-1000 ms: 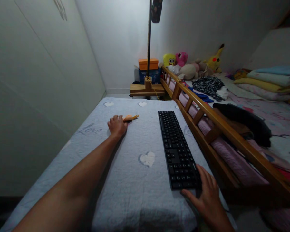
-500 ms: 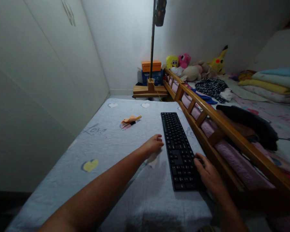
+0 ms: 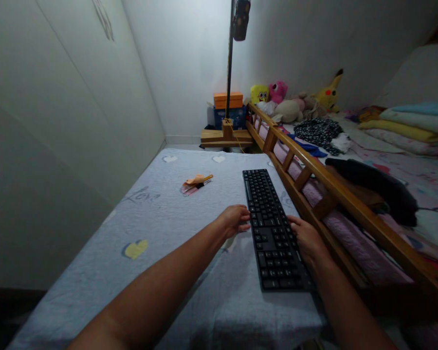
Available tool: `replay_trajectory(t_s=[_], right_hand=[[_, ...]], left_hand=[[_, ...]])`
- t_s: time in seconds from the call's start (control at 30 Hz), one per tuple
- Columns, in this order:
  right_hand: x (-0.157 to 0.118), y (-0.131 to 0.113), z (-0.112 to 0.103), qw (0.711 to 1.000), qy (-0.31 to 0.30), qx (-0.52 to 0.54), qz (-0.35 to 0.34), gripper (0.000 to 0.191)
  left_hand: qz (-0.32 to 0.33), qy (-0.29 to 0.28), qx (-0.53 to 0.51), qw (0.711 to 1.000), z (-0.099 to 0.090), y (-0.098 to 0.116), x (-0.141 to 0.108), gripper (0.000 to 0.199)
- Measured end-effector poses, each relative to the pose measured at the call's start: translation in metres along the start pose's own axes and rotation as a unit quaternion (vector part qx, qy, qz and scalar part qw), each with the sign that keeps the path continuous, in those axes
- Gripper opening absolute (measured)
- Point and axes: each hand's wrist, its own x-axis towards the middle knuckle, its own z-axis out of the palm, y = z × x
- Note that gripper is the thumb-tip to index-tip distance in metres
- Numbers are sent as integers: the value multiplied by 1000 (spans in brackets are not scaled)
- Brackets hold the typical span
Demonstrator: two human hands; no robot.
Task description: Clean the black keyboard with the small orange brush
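A long black keyboard (image 3: 268,228) lies lengthwise on the light blue patterned cloth, near its right edge. My left hand (image 3: 235,219) is at the left long side of the keyboard, its fingertips at the edge and its fingers slightly apart. On the opposite side, my right hand (image 3: 306,238) has its fingers bent round the right edge; some fingertips are hidden there. Farther back on the cloth sits a small orange cloth item (image 3: 194,180) with a yellow-handled tool and a clear pinkish piece.
A wooden bed rail (image 3: 314,175) runs close along the right side, with bedding, clothes and plush toys beyond. White cabinet doors (image 3: 76,97) stand at the left. Behind the cloth are a wooden stand (image 3: 211,137) with a pole and an orange box (image 3: 228,100).
My right hand has moved forward along the keyboard's right edge. My left hand has come right, up to the left edge. The keyboard's near end has shifted slightly toward me.
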Motion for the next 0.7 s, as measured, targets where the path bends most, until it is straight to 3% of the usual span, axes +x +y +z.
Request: replay_trajectory(t_s=[0.17,0.37,0.7], right_hand=[[-4,-8,7,998,-10,46,34,32],[2,-2,5,1000,0,-1,-15,29],[8,1,4,998,-16,-26,-48,32]], left_hand=[[-10,-9,-74,997,2,-3,-11,30],[-8,23,-99,995,6,-2,-12,37],[-14,-17,-137,990,2,-6,-6,27]])
